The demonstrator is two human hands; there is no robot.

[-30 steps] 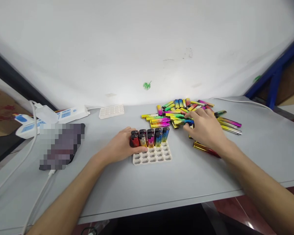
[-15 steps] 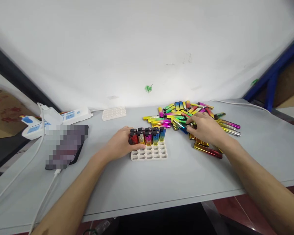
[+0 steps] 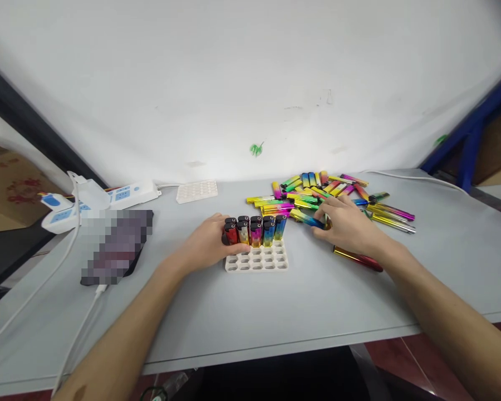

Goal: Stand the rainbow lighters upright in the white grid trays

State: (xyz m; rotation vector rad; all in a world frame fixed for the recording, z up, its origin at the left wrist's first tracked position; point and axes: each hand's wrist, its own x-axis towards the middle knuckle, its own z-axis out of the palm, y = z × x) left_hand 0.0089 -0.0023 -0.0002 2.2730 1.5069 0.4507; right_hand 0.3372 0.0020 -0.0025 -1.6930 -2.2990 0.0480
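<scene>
A white tray (image 3: 256,264) with rows of oval holes lies in front of me. Several lighters (image 3: 255,234) with black tops stand upright in its back rows. My left hand (image 3: 209,245) is closed around the tray's left end, thumb along the front of the red lighter (image 3: 231,234); its other fingers are largely hidden behind. To the right, my right hand (image 3: 346,225) is at the near edge of a pile of shiny multicoloured lighters (image 3: 309,195). Its thumb and fingers close on the end of a gold and blue lighter (image 3: 304,217).
A second white tray (image 3: 197,191) lies by the wall. At left are a power strip (image 3: 127,194) with plugs and a blurred dark phone (image 3: 117,245) on a white cable. A red and gold lighter (image 3: 357,258) lies apart, below my right hand. The table's front edge (image 3: 275,350) runs below.
My right hand has shifted slightly nearer, and its fingers have come down on the gold and blue lighter, which now lies turned. My left hand keeps its place on the tray.
</scene>
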